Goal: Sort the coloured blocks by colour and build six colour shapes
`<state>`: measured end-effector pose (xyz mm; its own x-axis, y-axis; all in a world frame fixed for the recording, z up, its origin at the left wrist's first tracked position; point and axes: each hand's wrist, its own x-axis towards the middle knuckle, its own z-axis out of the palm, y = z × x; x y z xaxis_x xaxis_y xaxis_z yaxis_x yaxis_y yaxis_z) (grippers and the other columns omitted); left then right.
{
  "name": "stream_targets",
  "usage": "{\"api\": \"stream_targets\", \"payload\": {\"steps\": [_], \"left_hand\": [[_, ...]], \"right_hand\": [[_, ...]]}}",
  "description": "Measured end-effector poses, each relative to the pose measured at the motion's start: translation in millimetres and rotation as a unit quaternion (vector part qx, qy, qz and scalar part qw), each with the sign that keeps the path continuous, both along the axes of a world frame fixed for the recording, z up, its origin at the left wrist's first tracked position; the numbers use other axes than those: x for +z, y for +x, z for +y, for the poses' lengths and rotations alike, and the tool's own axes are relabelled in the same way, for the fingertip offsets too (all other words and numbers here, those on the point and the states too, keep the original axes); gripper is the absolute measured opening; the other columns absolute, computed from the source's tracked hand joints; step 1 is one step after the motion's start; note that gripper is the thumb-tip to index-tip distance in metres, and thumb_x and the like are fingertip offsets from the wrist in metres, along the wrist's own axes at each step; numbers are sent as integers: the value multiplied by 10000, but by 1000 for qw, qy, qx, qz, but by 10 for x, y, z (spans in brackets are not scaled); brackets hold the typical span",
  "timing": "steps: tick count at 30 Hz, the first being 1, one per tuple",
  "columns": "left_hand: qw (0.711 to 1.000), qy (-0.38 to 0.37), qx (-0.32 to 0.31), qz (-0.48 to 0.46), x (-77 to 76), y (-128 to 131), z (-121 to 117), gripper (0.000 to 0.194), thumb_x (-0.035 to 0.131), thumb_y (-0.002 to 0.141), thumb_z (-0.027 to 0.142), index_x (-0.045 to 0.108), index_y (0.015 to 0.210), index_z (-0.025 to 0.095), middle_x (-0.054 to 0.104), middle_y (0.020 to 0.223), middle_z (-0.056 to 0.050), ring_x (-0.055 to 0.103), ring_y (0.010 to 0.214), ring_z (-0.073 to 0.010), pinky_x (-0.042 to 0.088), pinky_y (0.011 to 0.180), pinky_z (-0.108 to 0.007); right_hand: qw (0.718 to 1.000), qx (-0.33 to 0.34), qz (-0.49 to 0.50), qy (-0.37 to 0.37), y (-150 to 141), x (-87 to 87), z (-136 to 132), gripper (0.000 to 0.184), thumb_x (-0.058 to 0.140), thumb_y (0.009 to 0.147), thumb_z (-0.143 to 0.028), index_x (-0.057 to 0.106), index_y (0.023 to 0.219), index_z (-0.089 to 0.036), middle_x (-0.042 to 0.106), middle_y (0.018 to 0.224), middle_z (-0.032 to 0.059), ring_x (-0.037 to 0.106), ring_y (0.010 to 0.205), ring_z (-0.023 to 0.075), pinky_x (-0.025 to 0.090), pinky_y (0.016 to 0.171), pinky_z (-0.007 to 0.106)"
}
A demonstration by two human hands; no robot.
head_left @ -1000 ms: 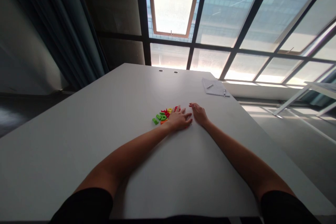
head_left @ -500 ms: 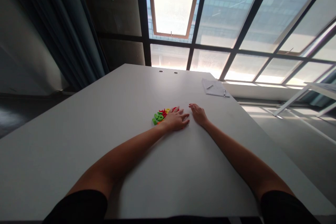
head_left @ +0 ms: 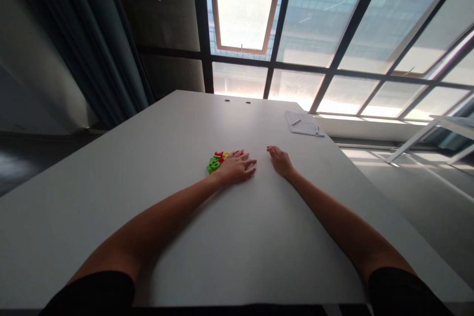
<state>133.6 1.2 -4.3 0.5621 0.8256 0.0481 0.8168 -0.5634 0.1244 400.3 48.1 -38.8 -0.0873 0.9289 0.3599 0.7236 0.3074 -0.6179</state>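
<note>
My left hand (head_left: 236, 168) lies spread and palm down over a small pile of bright plastic pieces (head_left: 214, 163). Green, red and yellow pieces show beyond its left side and fingertips; some look like letters or numbers, though they are too small to read. The rest of the pile is hidden under the palm. To the right, apart from the pile, my right hand (head_left: 280, 160) rests on its edge on the white table (head_left: 207, 237). Its fingers are stretched out and slightly bent, and nothing shows in them.
Paper sheets (head_left: 301, 121) lie near the table's far right edge, with a pen (head_left: 296, 122) on top and another pen (head_left: 317, 131) at their corner. Two round cable holes sit by the far edge. Large windows stand behind, and a dark curtain (head_left: 85, 34) hangs on the left.
My left hand has slid a little to the left, and the plastic pieces have shifted left with it. The right hand has stayed in place.
</note>
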Motion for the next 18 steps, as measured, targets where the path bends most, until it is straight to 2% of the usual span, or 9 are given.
{"api": "stream_targets", "payload": {"steps": [7,13,16,18], "left_hand": [[1000,-16,7,-8,26,-344,63,611,450,1148,647,624,1677,397,462,1838,-51,333,1741,-373,259,1420,-604],[1000,-11,9,-24,-31,-900,257,601,495,1127,635,661,1644,379,460,1836,-74,363,1725,-393,288,1399,-640],[1000,-13,-9,-26,-37,-1180,324,592,496,1122,632,690,1614,367,486,1821,-80,391,1709,-383,288,1401,-619],[999,-3,-7,-37,-31,-1322,345,604,497,1109,666,721,1575,354,536,1786,-89,422,1689,-368,295,1399,-595]], "right_hand": [[1000,6,-10,-9,5,11,3,425,432,1182,-417,798,1305,-241,844,1328,148,796,1228,322,596,1118,473],[1000,9,-14,12,14,-27,28,421,451,1177,-449,814,1272,-259,866,1223,125,802,1161,313,607,1067,446],[1000,7,-21,18,15,-39,32,408,469,1177,-451,824,1251,-263,869,1157,114,806,1102,296,613,1027,412],[999,9,-29,17,12,-36,28,407,473,1181,-443,825,1259,-255,865,1186,124,804,1129,295,605,1043,407]]}}
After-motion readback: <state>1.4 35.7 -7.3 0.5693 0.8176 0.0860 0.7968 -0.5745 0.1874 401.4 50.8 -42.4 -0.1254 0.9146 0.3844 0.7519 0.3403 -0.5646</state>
